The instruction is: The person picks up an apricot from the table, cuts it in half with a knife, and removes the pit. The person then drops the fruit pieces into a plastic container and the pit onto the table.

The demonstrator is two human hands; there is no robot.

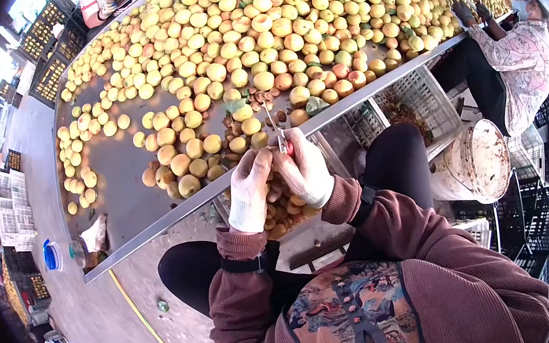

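Observation:
My right hand (pixel 305 171), in a white glove with stained fingertips, is closed on a small knife (pixel 271 117). Its thin blade points up and away over the table edge, and a bit of red handle shows by the fingers. My left hand (pixel 251 191), gloved alike, is pressed against the right one with its fingers closed; whatever it pinches is hidden. Below both hands, cut-looking fruit (pixel 283 206) lies in a container between my knees. Just beyond the hands, yellow-orange apricots (pixel 194 148) and small brown scraps (pixel 261 97) lie on the metal table (pixel 139 212).
A raised metal rim (pixel 177 215) runs along the table's near side. At right stand a white crate (pixel 430 101) with scraps and a dirty white bucket (pixel 472 164). A masked co-worker (pixel 514 60) sits beyond, hands at the fruit. A yellow hose (pixel 143 321) crosses the floor.

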